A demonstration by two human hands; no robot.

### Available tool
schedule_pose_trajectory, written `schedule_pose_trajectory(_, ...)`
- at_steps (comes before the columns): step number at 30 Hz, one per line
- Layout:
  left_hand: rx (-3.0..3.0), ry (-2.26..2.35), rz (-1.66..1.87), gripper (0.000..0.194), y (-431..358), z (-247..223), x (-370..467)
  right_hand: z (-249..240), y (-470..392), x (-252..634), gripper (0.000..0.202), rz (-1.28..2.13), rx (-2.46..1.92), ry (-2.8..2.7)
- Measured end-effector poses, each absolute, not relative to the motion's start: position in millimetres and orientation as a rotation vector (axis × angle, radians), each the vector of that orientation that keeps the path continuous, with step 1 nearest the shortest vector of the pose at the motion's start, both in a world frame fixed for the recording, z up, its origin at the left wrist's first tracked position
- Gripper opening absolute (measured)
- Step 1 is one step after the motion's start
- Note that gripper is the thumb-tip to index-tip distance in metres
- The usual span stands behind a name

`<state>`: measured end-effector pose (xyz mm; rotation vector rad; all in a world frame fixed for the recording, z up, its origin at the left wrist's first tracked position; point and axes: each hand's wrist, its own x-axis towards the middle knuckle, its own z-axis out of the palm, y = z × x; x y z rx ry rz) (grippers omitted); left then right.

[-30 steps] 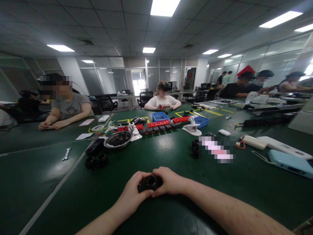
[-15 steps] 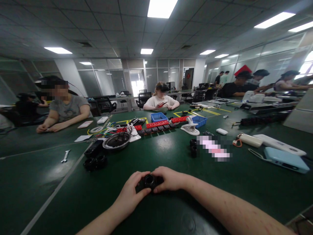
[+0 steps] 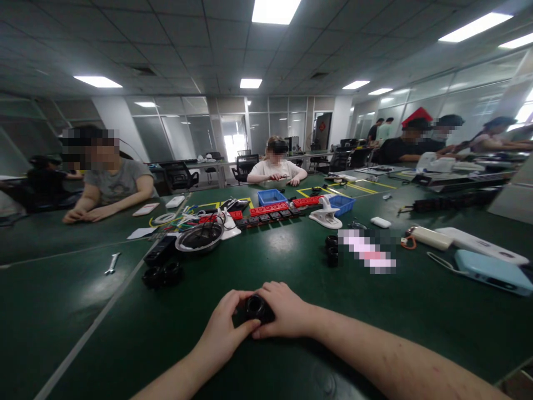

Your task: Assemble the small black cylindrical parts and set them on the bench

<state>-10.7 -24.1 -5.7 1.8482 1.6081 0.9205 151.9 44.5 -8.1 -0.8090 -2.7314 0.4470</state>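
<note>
A black cylindrical part (image 3: 255, 305) with a round opening facing up is near the front of the green table (image 3: 287, 266). My left hand (image 3: 227, 325) grips it from the left, thumb at its lower edge. From the right, my right hand (image 3: 283, 311) is wrapped round the same part, its fingers over the far side and its thumb at the near side. The two hands nearly meet around it, and they hide much of its body.
Black ring-shaped parts (image 3: 162, 275) and a wrench (image 3: 112, 263) lie left. More black parts (image 3: 332, 250) are right of centre, with a light-blue box (image 3: 491, 271) beyond. Red strips (image 3: 268, 209), a blue tray (image 3: 271, 197) and a round dish (image 3: 200, 238) are farther back. People sit around the table.
My right hand has shifted slightly left and closed more fully over the black part. My left hand is nearly unchanged. The person across has lowered their hands a little.
</note>
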Motion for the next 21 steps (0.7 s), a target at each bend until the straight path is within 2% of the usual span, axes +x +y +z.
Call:
schedule_pose_trajectory(3, 1.854, 1.557, 0.902, 0.039, -25, -6, -12, -6, 60, 159, 0.047, 0.662, -0.635, -2.803)
schedule_pose_trajectory(6, 1.882, 1.525, 0.888, 0.038, -25, -4, -10, -6, 68, 161, 0.039, 0.753, -0.589, -2.824)
schedule_pose_trajectory(15, 1.82, 1.712, 0.924, 0.026, -27, -4, -6, -11, 35, 144, 0.054, 0.28, -0.976, -2.67)
schedule_pose_trajectory(19, 1.875, 1.586, 0.919, 0.033, -26, -5, -12, -6, 42, 151, 0.06, 0.453, -0.827, -2.732)
schedule_pose_trajectory(21, 1.887, 1.529, 0.898, 0.037, -26, -5, -15, -3, 51, 157, 0.053, 0.613, -0.713, -2.78)
